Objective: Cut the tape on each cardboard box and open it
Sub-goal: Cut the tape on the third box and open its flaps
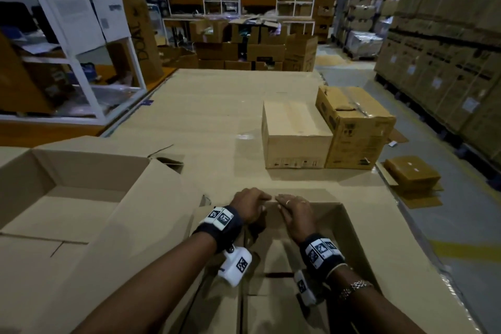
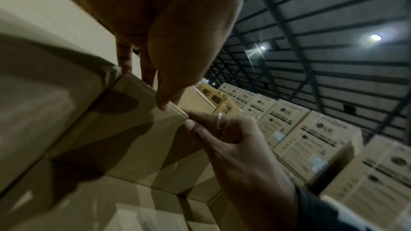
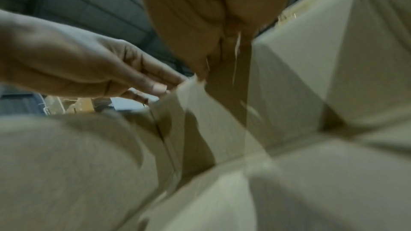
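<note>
An open cardboard box (image 1: 360, 241) stands right in front of me on a cardboard-covered surface. Both hands meet at the top edge of its far flap (image 1: 271, 221). My left hand (image 1: 248, 203) grips that edge, thumb on the near face and fingers curled over the far side, as the left wrist view shows of the left hand (image 2: 173, 76) on the flap (image 2: 138, 129). My right hand (image 1: 296, 210), wearing a ring, grips the same edge beside it; this right hand (image 2: 229, 134) curls its fingers over the rim. In the right wrist view the left hand (image 3: 100, 69) and flap (image 3: 200, 111) are blurred. No cutter shows.
A large open box (image 1: 67, 198) lies at my left. Two closed boxes, a plain one (image 1: 295, 138) and a printed one (image 1: 357, 127), stand at the far right. A flat parcel (image 1: 412, 173) lies on the floor. Stacked cartons (image 1: 447, 49) line the right; a white shelf frame (image 1: 81, 35) stands left.
</note>
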`<action>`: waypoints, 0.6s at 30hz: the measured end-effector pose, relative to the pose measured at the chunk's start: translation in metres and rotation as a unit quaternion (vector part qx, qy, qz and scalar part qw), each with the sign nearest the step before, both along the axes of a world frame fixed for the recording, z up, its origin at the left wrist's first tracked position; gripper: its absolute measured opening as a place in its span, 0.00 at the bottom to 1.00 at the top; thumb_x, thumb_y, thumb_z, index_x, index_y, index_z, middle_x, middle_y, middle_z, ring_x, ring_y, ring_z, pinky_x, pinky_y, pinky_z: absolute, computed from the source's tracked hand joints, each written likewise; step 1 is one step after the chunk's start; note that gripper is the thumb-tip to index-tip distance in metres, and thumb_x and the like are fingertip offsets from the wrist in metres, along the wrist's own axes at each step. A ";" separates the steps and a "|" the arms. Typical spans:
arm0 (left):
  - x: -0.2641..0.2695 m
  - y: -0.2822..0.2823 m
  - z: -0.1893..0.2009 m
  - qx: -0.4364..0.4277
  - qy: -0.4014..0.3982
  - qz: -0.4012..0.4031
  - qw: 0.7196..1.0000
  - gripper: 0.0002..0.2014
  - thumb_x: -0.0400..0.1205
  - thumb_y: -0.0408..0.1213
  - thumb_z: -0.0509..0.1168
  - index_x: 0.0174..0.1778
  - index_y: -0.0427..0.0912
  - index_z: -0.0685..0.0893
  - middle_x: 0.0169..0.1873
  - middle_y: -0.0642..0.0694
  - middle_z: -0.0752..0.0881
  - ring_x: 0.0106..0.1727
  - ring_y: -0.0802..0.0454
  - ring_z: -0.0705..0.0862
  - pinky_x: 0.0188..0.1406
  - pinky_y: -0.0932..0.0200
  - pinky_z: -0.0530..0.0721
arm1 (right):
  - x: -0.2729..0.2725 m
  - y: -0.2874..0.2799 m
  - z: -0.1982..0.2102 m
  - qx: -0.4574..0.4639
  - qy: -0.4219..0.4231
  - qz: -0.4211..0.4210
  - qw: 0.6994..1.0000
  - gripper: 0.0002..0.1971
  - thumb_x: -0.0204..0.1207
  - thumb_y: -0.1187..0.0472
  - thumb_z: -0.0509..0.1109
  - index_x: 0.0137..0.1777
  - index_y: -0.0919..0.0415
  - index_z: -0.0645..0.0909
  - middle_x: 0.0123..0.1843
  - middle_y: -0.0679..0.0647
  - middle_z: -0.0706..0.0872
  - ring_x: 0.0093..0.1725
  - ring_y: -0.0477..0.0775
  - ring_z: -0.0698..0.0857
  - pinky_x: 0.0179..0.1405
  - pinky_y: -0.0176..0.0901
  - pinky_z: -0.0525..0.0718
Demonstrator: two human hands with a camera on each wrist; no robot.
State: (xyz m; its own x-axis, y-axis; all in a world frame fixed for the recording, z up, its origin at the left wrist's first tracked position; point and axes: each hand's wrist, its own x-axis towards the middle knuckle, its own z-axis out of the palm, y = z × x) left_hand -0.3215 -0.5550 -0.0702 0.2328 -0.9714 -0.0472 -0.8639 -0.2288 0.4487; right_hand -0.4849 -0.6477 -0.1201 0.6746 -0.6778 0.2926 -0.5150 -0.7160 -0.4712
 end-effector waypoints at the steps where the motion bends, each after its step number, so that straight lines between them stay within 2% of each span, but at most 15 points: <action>1: 0.003 0.000 -0.003 -0.009 0.008 0.001 1.000 0.20 0.80 0.37 0.69 0.69 0.50 0.87 0.65 0.45 0.89 0.66 0.42 0.86 0.67 0.50 0.83 | 0.001 0.000 -0.001 -0.006 -0.009 -0.007 1.000 0.14 0.81 0.61 0.70 0.64 0.50 0.88 0.63 0.50 0.91 0.64 0.54 0.86 0.71 0.56 0.79; 5: 0.007 -0.001 -0.009 -0.046 0.056 0.033 0.997 0.15 0.79 0.37 0.66 0.58 0.52 0.93 0.56 0.48 0.93 0.58 0.46 0.90 0.58 0.56 0.86 | 0.003 -0.006 0.002 -0.033 0.003 0.005 0.999 0.11 0.79 0.57 0.68 0.56 0.48 0.91 0.53 0.47 0.94 0.53 0.54 0.90 0.61 0.52 0.83; 8: 0.008 -0.003 -0.011 -0.044 0.067 0.050 0.996 0.13 0.80 0.36 0.68 0.55 0.53 0.94 0.53 0.50 0.94 0.54 0.50 0.90 0.53 0.61 0.83 | -0.001 -0.006 0.012 -0.033 0.017 0.024 0.999 0.11 0.79 0.58 0.66 0.51 0.50 0.91 0.48 0.48 0.94 0.48 0.55 0.89 0.57 0.50 0.83; 11: 0.013 -0.010 -0.010 -0.037 0.059 0.037 0.997 0.13 0.80 0.34 0.69 0.54 0.54 0.94 0.51 0.51 0.94 0.53 0.50 0.90 0.50 0.66 0.79 | -0.002 -0.010 0.020 0.029 0.014 0.026 0.999 0.11 0.80 0.60 0.69 0.55 0.51 0.92 0.51 0.50 0.94 0.50 0.53 0.91 0.56 0.45 0.86; 14: 0.019 -0.014 -0.002 -0.009 0.060 0.007 0.998 0.14 0.81 0.31 0.69 0.55 0.50 0.95 0.53 0.48 0.94 0.53 0.49 0.90 0.50 0.62 0.82 | -0.004 -0.025 0.032 0.105 0.038 0.021 0.994 0.10 0.79 0.63 0.74 0.56 0.54 0.93 0.52 0.53 0.94 0.53 0.52 0.91 0.55 0.35 0.81; 16: 0.029 -0.012 0.001 0.001 0.063 -0.010 0.998 0.15 0.81 0.28 0.68 0.56 0.47 0.95 0.54 0.47 0.94 0.54 0.49 0.90 0.53 0.57 0.86 | -0.011 -0.041 0.042 0.138 0.056 0.007 0.989 0.08 0.77 0.62 0.77 0.53 0.54 0.94 0.50 0.52 0.95 0.52 0.51 0.91 0.54 0.36 0.83; 18: 0.041 -0.008 -0.001 -0.003 0.068 -0.021 0.997 0.14 0.81 0.27 0.69 0.56 0.45 0.94 0.53 0.46 0.94 0.54 0.51 0.91 0.53 0.60 0.86 | -0.026 -0.058 0.049 0.161 0.073 -0.017 0.984 0.06 0.75 0.60 0.79 0.51 0.52 0.94 0.49 0.49 0.94 0.50 0.48 0.90 0.53 0.38 0.84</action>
